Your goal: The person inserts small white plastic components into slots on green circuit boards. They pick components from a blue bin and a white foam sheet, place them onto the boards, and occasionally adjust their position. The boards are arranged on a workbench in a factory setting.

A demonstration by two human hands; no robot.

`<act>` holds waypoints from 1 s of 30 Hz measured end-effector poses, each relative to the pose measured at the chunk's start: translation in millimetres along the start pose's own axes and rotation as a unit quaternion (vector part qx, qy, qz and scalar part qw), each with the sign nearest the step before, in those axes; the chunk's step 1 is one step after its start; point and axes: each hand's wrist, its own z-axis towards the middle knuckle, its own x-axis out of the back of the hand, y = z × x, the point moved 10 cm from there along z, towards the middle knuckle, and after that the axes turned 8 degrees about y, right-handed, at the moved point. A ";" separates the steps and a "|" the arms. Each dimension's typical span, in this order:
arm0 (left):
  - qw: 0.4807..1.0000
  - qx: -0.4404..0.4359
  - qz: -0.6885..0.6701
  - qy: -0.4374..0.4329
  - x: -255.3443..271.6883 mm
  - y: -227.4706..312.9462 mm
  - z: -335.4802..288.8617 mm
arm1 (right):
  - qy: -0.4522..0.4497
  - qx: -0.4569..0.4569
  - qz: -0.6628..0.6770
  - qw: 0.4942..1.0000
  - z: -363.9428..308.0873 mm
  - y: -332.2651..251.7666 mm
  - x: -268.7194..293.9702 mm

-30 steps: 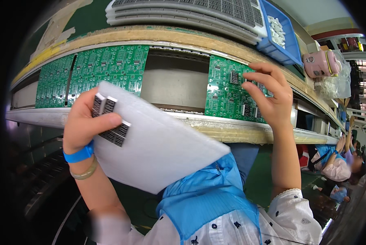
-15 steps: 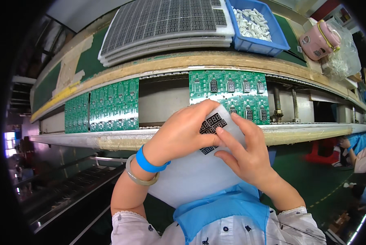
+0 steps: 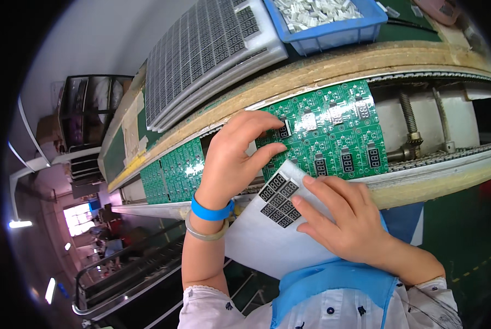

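Observation:
My left hand (image 3: 237, 151) reaches over a green circuit board (image 3: 327, 142). Its thumb and index fingertips are around a small black digit display (image 3: 283, 130) with a white side, at the board's surface; I cannot tell whether it is seated. Other digit displays stand in two rows on that board. My right hand (image 3: 344, 216) grips the right edge of a white foam sheet (image 3: 267, 252), index finger beside several black digit displays (image 3: 279, 202) grouped at its far corner. The sheet lies between my body and the conveyor rail.
More green boards (image 3: 177, 172) sit further left on the conveyor. Beyond the wooden rail (image 3: 234, 93) are stacked foam sheets full of displays (image 3: 201, 55) and a blue bin (image 3: 338, 35) of white parts. A metal screw shaft (image 3: 409, 118) stands right of the board.
My left hand has moved from the displays on the foam sheet to the board. My right hand stays on the sheet. The whole view has turned and shifted.

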 end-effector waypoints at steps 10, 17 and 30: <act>1.000 -0.010 0.017 0.011 -8.7 -2.5 4.3 | 0.033 -0.011 0.000 0.999 0.8 5.2 2.9; 0.999 -0.024 0.020 0.022 -8.8 -2.6 3.9 | 0.044 -0.012 0.002 0.999 3.5 6.3 4.1; 0.998 -0.009 0.015 0.061 -8.4 -6.9 1.6 | 0.028 -0.007 0.000 1.000 -1.2 6.2 0.4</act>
